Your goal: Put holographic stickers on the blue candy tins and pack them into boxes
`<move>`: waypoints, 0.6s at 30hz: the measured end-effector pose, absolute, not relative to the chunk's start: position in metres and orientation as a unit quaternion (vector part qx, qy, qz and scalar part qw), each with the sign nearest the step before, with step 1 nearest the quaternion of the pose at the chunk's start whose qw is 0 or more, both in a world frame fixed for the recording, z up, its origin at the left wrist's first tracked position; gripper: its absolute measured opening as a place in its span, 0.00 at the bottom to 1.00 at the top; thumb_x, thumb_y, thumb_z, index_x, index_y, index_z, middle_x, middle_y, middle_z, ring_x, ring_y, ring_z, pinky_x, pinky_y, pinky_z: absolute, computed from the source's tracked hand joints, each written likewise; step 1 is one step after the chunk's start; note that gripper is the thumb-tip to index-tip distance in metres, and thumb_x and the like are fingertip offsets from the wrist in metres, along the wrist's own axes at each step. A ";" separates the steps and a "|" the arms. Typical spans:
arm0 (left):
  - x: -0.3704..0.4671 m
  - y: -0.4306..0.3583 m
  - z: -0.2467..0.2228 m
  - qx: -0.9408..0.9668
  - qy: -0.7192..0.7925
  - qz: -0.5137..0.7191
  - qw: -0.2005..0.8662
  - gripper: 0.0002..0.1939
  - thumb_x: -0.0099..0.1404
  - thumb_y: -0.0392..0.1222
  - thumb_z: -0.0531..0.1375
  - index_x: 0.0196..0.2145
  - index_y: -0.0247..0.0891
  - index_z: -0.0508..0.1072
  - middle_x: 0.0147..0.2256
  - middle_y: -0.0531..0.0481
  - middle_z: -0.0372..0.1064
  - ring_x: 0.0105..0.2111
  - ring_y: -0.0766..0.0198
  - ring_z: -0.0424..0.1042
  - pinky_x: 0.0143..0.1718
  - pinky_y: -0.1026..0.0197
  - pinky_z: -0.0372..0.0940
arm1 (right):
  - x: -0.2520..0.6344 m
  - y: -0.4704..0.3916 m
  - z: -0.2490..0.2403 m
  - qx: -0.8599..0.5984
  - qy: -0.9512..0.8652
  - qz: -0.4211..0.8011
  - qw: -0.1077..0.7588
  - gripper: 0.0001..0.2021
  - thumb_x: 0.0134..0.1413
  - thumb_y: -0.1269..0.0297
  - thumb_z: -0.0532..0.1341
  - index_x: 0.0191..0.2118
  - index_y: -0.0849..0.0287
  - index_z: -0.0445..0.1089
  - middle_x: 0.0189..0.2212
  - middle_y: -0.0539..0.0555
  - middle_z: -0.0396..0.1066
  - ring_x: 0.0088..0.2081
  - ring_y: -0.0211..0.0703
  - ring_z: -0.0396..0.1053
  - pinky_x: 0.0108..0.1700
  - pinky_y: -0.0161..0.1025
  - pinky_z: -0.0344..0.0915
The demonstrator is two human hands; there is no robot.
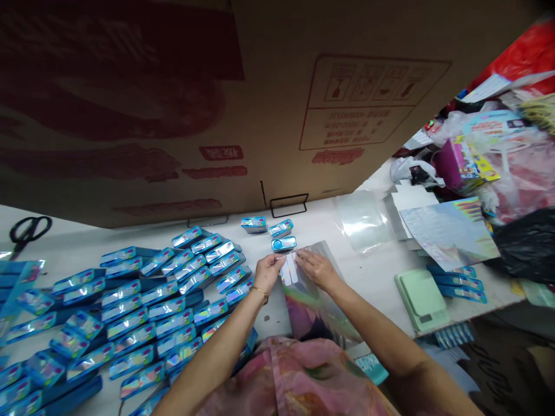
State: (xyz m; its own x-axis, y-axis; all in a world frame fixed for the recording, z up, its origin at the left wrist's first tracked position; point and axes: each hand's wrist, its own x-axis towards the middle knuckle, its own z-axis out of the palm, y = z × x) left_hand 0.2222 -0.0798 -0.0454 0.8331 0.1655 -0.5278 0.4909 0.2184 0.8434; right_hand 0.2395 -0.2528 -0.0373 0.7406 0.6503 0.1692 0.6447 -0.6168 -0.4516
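A shiny iridescent sheet [299, 309] lies on the table close to my body. Near its far edge is a small piece with white strips [289, 270], between my two hands. My left hand [266, 273] is closed in a pinch at the left edge of that piece. My right hand [318, 269] rests on the sheet at the other side, its fingers stretched out and lying flat. Just beyond my fingertips a small blue box [284, 244] lies on the table. Two more blue boxes, one a flat-topped box [254, 224], sit behind it.
Many blue boxes [169, 309] cover the table's left side. A large cardboard carton [260, 115] walls off the back. Black scissors [29, 231] lie far left. At right are clear film sheets [364, 219], a green scale [421, 297], a silvery sheet [448, 231] and heaped bags.
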 end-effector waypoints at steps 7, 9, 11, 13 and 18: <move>0.225 -0.057 -0.058 0.773 0.207 -0.049 0.598 0.10 0.44 0.39 0.61 0.29 0.39 0.74 0.20 0.53 0.66 0.21 0.67 0.62 0.25 0.64 0.57 | 0.249 -0.236 0.041 -0.872 -0.230 0.072 0.425 0.07 0.50 0.69 0.53 0.29 0.59 0.69 0.32 0.53 0.68 0.36 0.39 0.65 0.40 0.37 0.61; 0.226 -0.052 -0.052 0.787 0.190 -0.009 0.586 0.15 0.43 0.39 0.62 0.33 0.41 0.74 0.26 0.51 0.68 0.26 0.65 0.64 0.28 0.63 0.58 | 0.261 -0.227 0.048 -0.855 -0.170 0.092 0.481 0.07 0.48 0.68 0.54 0.25 0.59 0.68 0.27 0.51 0.67 0.32 0.37 0.64 0.34 0.34 0.60; 0.228 -0.049 -0.042 0.765 0.190 0.023 0.615 0.15 0.45 0.42 0.61 0.35 0.41 0.74 0.34 0.48 0.69 0.33 0.62 0.66 0.31 0.63 0.59 | 0.273 -0.216 0.042 -0.830 -0.089 0.115 0.538 0.07 0.45 0.65 0.55 0.22 0.60 0.67 0.23 0.49 0.65 0.27 0.35 0.62 0.29 0.32 0.58; 0.232 -0.050 -0.031 0.699 0.223 0.010 0.680 0.17 0.51 0.50 0.57 0.35 0.38 0.73 0.36 0.45 0.69 0.35 0.61 0.66 0.32 0.62 0.59 | 0.281 -0.206 0.028 -0.786 -0.010 0.150 0.600 0.08 0.42 0.62 0.57 0.21 0.60 0.67 0.18 0.47 0.63 0.23 0.34 0.60 0.26 0.32 0.55; 0.244 -0.049 -0.019 0.558 0.291 -0.058 0.775 0.24 0.50 0.58 0.56 0.33 0.32 0.71 0.31 0.45 0.70 0.29 0.67 0.67 0.28 0.67 0.57 | 0.284 -0.187 -0.002 -0.721 0.100 0.189 0.659 0.09 0.37 0.60 0.58 0.19 0.62 0.67 0.13 0.45 0.60 0.18 0.32 0.55 0.22 0.31 0.51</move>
State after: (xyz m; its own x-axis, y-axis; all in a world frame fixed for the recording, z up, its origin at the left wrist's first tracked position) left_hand 0.2441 -0.0494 -0.0186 0.8242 0.2353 -0.5151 0.4140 0.3702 0.8316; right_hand 0.2836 -0.1874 -0.0021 0.9082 0.1050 -0.4052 -0.3941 -0.1118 -0.9123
